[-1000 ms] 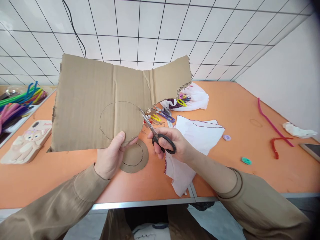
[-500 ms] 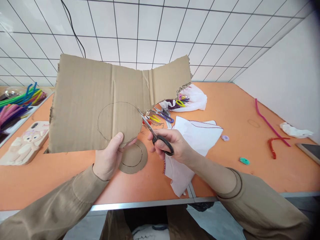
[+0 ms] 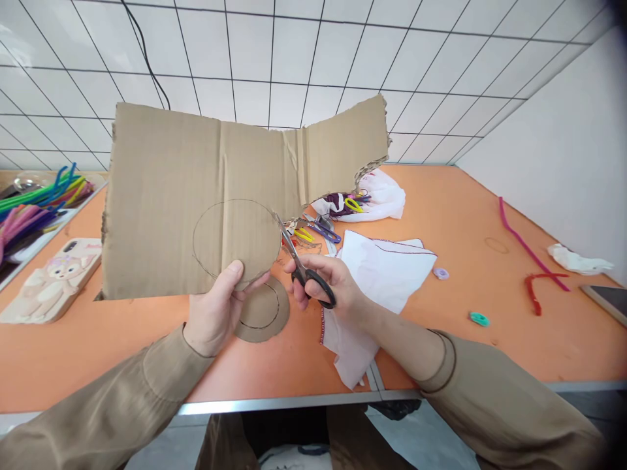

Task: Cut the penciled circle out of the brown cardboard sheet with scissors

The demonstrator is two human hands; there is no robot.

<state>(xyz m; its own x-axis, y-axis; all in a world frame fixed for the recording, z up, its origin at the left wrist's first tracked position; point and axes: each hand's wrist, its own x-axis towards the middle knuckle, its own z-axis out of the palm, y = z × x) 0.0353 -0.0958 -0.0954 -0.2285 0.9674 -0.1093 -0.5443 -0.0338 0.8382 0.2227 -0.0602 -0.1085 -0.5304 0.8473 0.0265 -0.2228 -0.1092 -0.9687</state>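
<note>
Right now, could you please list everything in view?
cardboard sheet: 1, brown, centre
scissors: 1, black-handled, centre
disc: 1, brown, below sheet
tool: 1, purple, behind scissors
bag: 1, white, rear
cloth: 1, white, centre
round pieces: 2, purple/teal, right
strips: 2, magenta/red, right
wad: 1, white, right
flat object: 1, dark, right
phone case: 1, pink, left
pipe cleaners: many, multicoloured, left
tabletop: 1, orange, beneath
cable: 1, black, rear
tiled wall: 1, white, rear
sleeves: 2, brown, front
left hand: 1, bare, on sheet
right hand: 1, bare, on scissors
</note>
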